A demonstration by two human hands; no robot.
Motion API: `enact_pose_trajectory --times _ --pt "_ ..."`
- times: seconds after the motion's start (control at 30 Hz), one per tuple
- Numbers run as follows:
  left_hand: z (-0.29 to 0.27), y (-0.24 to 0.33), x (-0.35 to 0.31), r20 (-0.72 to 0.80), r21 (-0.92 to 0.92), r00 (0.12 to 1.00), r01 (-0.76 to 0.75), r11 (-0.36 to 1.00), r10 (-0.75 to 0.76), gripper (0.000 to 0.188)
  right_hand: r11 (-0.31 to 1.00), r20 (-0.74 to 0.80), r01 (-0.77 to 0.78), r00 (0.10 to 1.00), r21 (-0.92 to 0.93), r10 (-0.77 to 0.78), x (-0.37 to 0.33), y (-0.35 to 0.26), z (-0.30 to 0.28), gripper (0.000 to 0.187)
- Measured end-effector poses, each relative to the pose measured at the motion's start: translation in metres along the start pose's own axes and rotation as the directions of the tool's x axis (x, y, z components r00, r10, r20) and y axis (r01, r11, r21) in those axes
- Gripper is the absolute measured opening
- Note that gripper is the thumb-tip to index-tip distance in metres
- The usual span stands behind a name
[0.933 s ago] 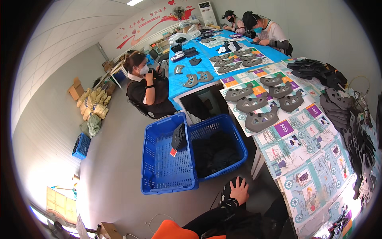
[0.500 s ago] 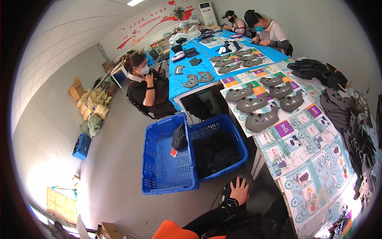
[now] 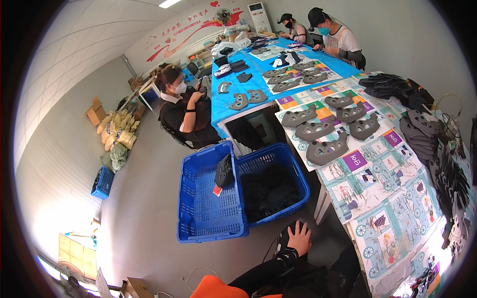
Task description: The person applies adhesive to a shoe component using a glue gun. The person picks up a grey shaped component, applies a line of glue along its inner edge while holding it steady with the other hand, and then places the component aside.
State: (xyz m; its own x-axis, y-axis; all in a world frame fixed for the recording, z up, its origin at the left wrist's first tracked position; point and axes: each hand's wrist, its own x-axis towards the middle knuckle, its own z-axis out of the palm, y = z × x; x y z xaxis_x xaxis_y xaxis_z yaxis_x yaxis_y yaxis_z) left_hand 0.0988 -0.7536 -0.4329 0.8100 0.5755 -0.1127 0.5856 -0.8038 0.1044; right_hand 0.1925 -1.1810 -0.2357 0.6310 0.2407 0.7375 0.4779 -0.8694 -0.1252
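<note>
My left hand (image 3: 299,239) lies flat with its fingers apart on a dark rounded surface, apparently my own knee. It holds nothing. The black-sleeved forearm comes in from the lower edge. My right hand is not in view. Ahead of the left hand stand two blue plastic crates. The left crate (image 3: 211,234) holds one black curved piece (image 3: 224,171) with a small red-and-white tag beside it. In the right crate (image 3: 301,191) lies a heap of black soft material (image 3: 271,193). Grey curved pieces with cutouts (image 3: 327,149) lie in rows on the patterned table to the right.
Black and dark grey parts (image 3: 447,169) are piled along the right edge of the patterned table (image 3: 392,198). A blue-covered table (image 3: 223,111) continues beyond. One person (image 3: 184,111) sits at its left; two people (image 3: 343,44) work at its far right. Sacks (image 3: 119,129) stand along the left wall.
My left hand and the crates stay where they were. The seated person on the left has lowered a hand from near the chest. At far right, one person's head and hands have shifted slightly.
</note>
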Motion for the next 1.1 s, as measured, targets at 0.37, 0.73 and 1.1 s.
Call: enact_pose_trajectory --times 0.37,0.73,1.1 --pt "-0.001 0.000 0.000 -0.023 0.003 1.000 -0.004 1.000 0.005 0.059 1.000 0.016 -0.014 1.000 0.017 0.014 0.002 -0.002 -0.002 0.039" --pt "-0.039 -0.008 0.007 -0.175 -0.324 0.978 0.048 0.945 -0.110 0.085 0.999 0.009 -0.011 1.000 0.037 0.011 0.001 -0.001 -0.001 0.041" --pt "-0.402 -0.234 0.016 -0.500 -0.861 0.623 -0.286 0.420 -0.601 0.095 0.998 0.010 0.011 1.000 0.064 -0.012 -0.002 0.002 0.002 0.044"
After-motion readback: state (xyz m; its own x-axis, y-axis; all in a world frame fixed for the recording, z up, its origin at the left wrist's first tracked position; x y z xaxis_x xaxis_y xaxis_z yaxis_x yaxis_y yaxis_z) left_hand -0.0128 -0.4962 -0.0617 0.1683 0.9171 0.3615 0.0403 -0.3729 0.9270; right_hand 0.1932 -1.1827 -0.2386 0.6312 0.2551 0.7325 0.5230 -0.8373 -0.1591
